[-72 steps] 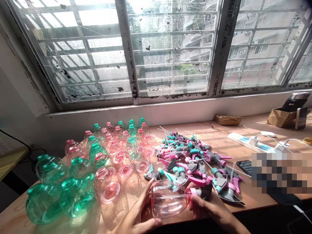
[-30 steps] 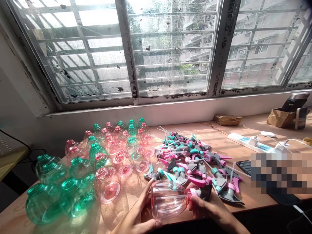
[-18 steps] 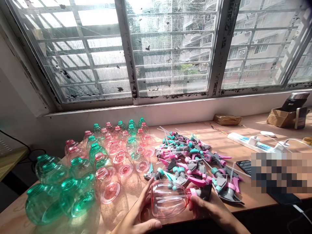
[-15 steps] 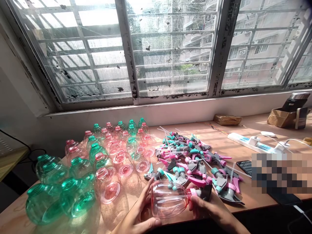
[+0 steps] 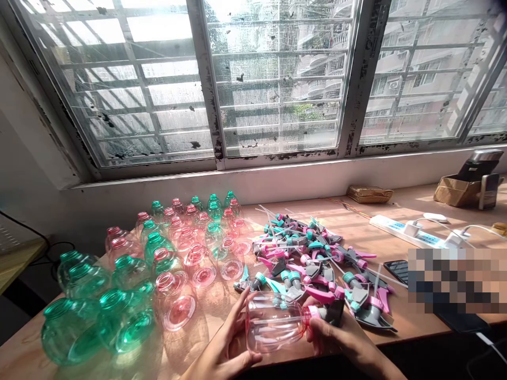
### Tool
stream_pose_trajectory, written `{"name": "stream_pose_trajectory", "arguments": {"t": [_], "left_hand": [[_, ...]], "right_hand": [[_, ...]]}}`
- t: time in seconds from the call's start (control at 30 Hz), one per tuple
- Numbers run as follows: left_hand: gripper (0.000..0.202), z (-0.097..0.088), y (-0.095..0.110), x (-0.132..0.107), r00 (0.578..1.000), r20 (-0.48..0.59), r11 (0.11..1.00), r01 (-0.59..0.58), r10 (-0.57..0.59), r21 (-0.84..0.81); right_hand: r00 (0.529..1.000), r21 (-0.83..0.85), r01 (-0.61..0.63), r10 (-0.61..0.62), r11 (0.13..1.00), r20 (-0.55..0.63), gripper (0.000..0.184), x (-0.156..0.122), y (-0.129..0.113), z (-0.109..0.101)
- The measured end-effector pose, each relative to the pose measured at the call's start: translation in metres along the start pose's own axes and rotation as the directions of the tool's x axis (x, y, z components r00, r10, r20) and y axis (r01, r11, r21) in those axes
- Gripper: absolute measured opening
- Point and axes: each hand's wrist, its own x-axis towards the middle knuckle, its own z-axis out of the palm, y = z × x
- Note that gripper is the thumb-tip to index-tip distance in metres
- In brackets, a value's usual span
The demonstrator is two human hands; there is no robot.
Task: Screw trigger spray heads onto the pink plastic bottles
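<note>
Item 1. Our left hand [image 5: 225, 353]: fingers [image 5: 240, 309] half open, curved round the base end of the pink bottle [image 5: 273, 330], thumb pressed against its near side. Grasping the bottle.

Item 2. Our right hand [image 5: 343, 343]: fingers [image 5: 317, 338] clenched round the bottle's neck, where the pink collar of the trigger head [image 5: 330, 311] meets it. Grasping the trigger head at its collar.

Item 3. Pink bottle: clear, lying on its side between our two hands at the near edge of the bench [image 5: 376, 237], base to the left, neck to the right. A thin tube shows inside it. The grey and pink trigger head sits on its neck.

Item 4. Loose trigger heads [image 5: 312, 258]: a heap in pink, teal and grey, just beyond our hands, tubes sticking out at all angles.

Item 5. Empty bottles, left of the heap: green bottles [image 5: 119, 316] nearest, pink bottles [image 5: 198, 258] and more green ones mixed behind, all upright, standing close together, mouths open.

Item 6. Right side: a dark phone [image 5: 398, 270] flat beside the heap; farther on, a white power strip [image 5: 404, 231] with plugs in it; a cardboard box [image 5: 453, 191] near the wall.

Item 7. Window [image 5: 277, 79]: barred panes along the far wall.
</note>
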Motion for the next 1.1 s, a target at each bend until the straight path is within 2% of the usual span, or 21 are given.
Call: {"name": "stream_pose_trajectory", "arguments": {"t": [0.17,0.3,0.53,0.73,0.9,1.1], "left_hand": [[0.089,0.002,0.000,-0.001,0.999,0.045,0.998,-0.016,0.019,-0.062],[0.088,0.004,0.009,-0.001,0.999,0.027,0.996,-0.020,0.022,-0.083],[0.085,0.008,0.014,-0.001,0.998,-0.032,0.996,0.050,-0.053,-0.073],[0.084,0.006,0.011,-0.001,1.000,-0.030,0.999,-0.004,0.003,-0.033],[0.093,0.003,0.006,0.000,0.999,-0.030,1.000,-0.016,0.017,0.007],[0.086,0.006,0.000,0.003,0.997,-0.007,0.997,-0.077,0.077,-0.012]], "right_hand": [[1.000,0.014,0.015,-0.015,1.000,-0.005,0.041,0.000,0.000,0.001],[1.000,0.007,0.010,-0.010,1.000,0.008,0.041,0.000,-0.001,0.000],[1.000,0.006,0.002,-0.002,1.000,-0.002,0.041,0.000,-0.002,0.001],[1.000,0.022,-0.013,0.013,1.000,-0.006,0.042,-0.001,-0.002,0.001],[1.000,0.021,-0.012,0.012,1.000,-0.002,0.042,-0.001,-0.001,0.000],[1.000,0.025,-0.005,0.006,1.000,-0.018,0.041,-0.001,-0.001,0.001]]}}
